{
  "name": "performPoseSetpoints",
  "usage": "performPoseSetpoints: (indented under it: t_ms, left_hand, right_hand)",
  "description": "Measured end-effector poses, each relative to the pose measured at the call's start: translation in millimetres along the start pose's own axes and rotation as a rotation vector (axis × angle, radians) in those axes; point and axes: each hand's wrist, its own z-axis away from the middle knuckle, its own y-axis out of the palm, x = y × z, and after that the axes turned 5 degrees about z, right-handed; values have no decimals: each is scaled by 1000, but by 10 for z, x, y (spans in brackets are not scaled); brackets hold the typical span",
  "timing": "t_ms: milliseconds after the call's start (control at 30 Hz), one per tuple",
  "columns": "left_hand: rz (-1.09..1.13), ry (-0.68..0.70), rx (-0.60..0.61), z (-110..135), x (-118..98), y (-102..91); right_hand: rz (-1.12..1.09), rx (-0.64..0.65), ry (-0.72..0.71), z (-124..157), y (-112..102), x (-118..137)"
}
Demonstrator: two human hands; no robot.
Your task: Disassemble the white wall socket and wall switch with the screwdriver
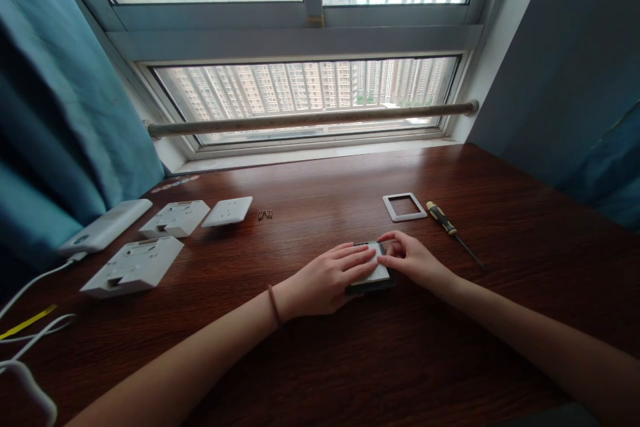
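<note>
Near the middle of the table is a white wall plate (378, 273) with a dark grey rim, its face partly covered by fingers. My left hand (333, 275) grips it from the left, fingers laid over the white face and the thumb mostly hidden at the near edge. At the plate's right side, my right hand (407, 257) has its thumb and index finger on the edge, the other fingers curled. Just beyond lies a white square frame (406, 217), and beside that a screwdriver (443, 219) with a yellow and black handle.
Several small screws (265, 215) lie left of centre, near a white socket plate (229, 211). Two white boxes (133, 268) and a longer white device (107, 223) with a white cable (37, 280) occupy the left. A yellow strip (27, 321) lies there too. The window bar (315, 121) spans the back.
</note>
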Motion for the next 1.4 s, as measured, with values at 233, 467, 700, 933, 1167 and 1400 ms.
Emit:
performPoseSetpoints:
  t_ms: [233,467,700,933,1167,1400]
  left_hand:
    - [0,-29,-24,16,-8,44]
    - [-35,-46,-58,46,2,113]
    - [33,16,-132,116,3,123]
    - [-22,63,-181,124,-23,94]
    - [-2,-42,-534,135,106,75]
    - [93,-282,-710,94,187,80]
  right_hand:
    - [-5,-13,9,-13,7,-4]
    - [-27,72,0,-15,-66,-16]
    - [4,141,-6,6,-109,-8]
    - [70,171,-78,-11,-181,17]
    - [531,-330,-304,-231,-490,-228]
    - [725,-341,-387,-394,-633,-450]
